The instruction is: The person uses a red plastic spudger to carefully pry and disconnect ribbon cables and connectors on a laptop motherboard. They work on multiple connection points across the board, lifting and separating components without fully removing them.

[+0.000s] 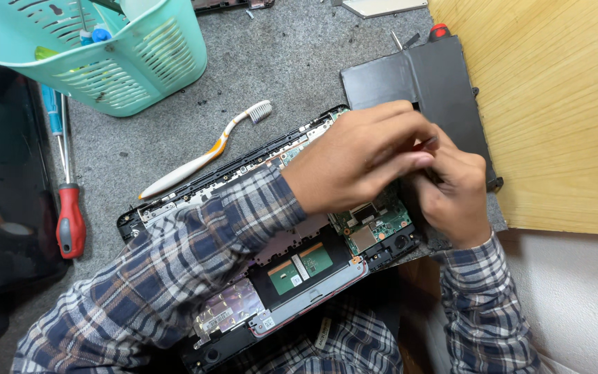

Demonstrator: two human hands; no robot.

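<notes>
White sticker [268, 323]: small, rectangular, on the near edge of the opened laptop base, below the trackpad board; dark marks on it, too small to tell.
Strip label [322, 333]: narrow, pale, tilted, on the dark part just below the laptop's near edge.
Silver foil patch [228, 307]: shiny, wrinkled, left of the trackpad board; a pale tag on it, unclear.
Dark panel [1, 173]: glossy black, flat, at the far left edge; possibly a screen, unlit, reflecting faintly.
Packages, signs: none.

Beneath both hands, the battery [444, 90] shows matt black plastic film. Just beside the grip: glossy green circuit board [375, 221]; pale grained wood board [555, 104].
</notes>
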